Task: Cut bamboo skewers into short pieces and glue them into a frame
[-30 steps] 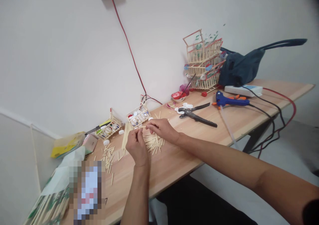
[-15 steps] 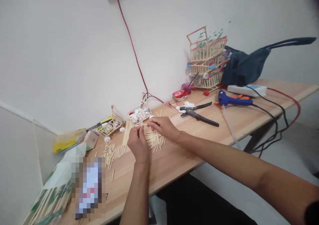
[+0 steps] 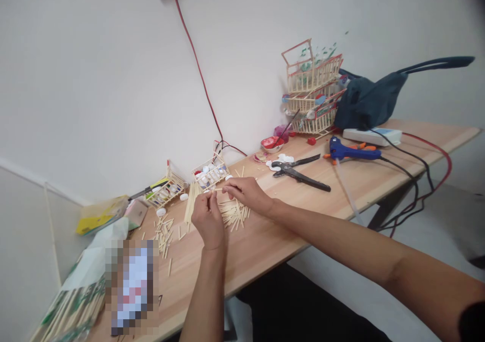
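Observation:
My left hand (image 3: 208,220) and my right hand (image 3: 248,194) are close together above the table, each with thumb and fingers pinched. A short pale wooden stick (image 3: 218,189) spans the small gap between their fingertips, gripped at both ends. Beneath and just beyond my hands lies a pile of cut wooden sticks (image 3: 235,216). A bundle of longer sticks (image 3: 192,203) lies to the left, behind my left hand. More short sticks (image 3: 162,236) are scattered on the table farther left.
Black cutting pliers (image 3: 301,173) and a blue glue gun (image 3: 352,150) with a trailing cable lie right. Stacked stick baskets (image 3: 314,92), a dark bag (image 3: 369,102) and a bowl of red paint (image 3: 272,144) stand behind. Small stick baskets (image 3: 210,173) line the wall; packaged sticks (image 3: 76,301) lie left.
The view has shifted slightly, so everything sits a little farther left. Both hands keep the same pinch on the stick, with barely any movement.

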Action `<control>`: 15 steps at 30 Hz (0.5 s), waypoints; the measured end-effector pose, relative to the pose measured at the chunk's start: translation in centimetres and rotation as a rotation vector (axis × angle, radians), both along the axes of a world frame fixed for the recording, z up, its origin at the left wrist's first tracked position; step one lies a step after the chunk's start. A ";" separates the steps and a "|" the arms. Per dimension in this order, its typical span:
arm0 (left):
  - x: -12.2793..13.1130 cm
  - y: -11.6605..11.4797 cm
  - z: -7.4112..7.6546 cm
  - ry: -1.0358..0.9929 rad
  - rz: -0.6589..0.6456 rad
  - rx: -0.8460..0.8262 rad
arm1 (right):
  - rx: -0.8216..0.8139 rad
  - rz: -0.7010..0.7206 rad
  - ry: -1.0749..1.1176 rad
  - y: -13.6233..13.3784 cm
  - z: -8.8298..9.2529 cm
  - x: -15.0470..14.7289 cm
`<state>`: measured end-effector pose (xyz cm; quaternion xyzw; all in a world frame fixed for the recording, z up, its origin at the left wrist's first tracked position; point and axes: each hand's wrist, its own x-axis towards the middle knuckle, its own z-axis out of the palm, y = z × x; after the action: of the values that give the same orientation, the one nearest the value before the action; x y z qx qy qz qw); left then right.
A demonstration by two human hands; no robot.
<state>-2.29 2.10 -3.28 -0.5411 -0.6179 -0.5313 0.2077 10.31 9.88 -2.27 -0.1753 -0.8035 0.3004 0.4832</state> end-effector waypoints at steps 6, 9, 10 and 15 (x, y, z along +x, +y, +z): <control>0.1 0.0 0.0 0.010 0.011 0.002 | -0.006 0.001 0.001 -0.1 0.1 0.1; 0.1 -0.1 0.0 0.004 0.006 0.007 | 0.002 0.004 0.008 -0.1 0.0 0.1; 0.1 -0.1 0.0 0.002 0.003 0.010 | 0.002 0.004 0.010 -0.1 0.0 0.1; 0.1 0.0 0.0 -0.013 0.001 0.015 | -0.013 0.002 0.002 -0.1 0.0 0.0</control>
<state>-2.22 2.08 -3.27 -0.5356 -0.6155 -0.5394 0.2080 10.35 9.75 -2.29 -0.1774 -0.8012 0.3062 0.4826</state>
